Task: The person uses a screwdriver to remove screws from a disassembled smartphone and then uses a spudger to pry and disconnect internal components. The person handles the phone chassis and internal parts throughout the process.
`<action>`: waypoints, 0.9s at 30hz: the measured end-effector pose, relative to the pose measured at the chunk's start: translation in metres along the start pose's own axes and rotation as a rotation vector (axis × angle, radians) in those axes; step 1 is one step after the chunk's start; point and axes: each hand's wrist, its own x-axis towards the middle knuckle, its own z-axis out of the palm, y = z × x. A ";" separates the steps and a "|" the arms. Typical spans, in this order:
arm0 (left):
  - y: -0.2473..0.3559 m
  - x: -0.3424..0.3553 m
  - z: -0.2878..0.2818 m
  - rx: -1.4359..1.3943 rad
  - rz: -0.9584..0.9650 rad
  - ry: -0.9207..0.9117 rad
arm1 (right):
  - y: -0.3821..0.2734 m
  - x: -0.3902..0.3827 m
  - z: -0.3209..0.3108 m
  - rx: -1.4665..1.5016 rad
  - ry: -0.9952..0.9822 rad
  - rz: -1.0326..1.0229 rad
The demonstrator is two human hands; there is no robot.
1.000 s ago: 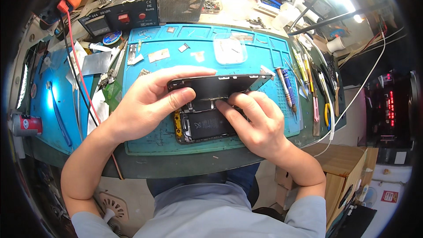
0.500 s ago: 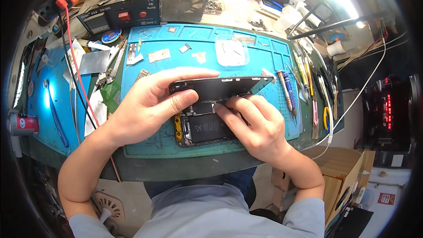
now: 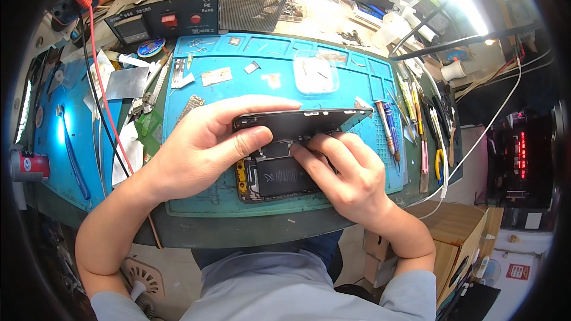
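Observation:
An opened smartphone (image 3: 279, 181) lies on the blue repair mat, its black battery and inner parts showing. My left hand (image 3: 217, 142) grips the left end of its raised screen (image 3: 309, 122), thumb on the inner face and fingers along the back. The screen stands tilted up along the phone's far side. My right hand (image 3: 342, 169) reaches into the gap between screen and body, its fingers bent and pressed together near the small metal plates by the battery. Its fingertips are partly hidden, and I cannot make out anything held in them.
On the blue mat (image 3: 208, 202) lie small metal parts and a clear plastic tray (image 3: 315, 74). Screwdrivers (image 3: 389, 128) and tweezers lie at the right. A black power unit (image 3: 163, 21) stands at the back left. Red and black cables (image 3: 107, 107) cross the left side.
The view has shifted slightly. Both hands keep nearly the same places, left on the screen and right inside the phone; the screen looks tipped a little lower.

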 end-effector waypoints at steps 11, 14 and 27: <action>0.000 0.000 0.000 -0.014 0.007 -0.009 | 0.001 0.001 -0.001 0.004 -0.007 -0.014; 0.000 0.001 -0.001 0.010 -0.001 -0.012 | 0.001 0.001 -0.002 0.003 -0.012 -0.014; 0.000 0.002 0.000 -0.009 -0.008 -0.006 | -0.004 0.003 -0.003 0.011 -0.010 0.044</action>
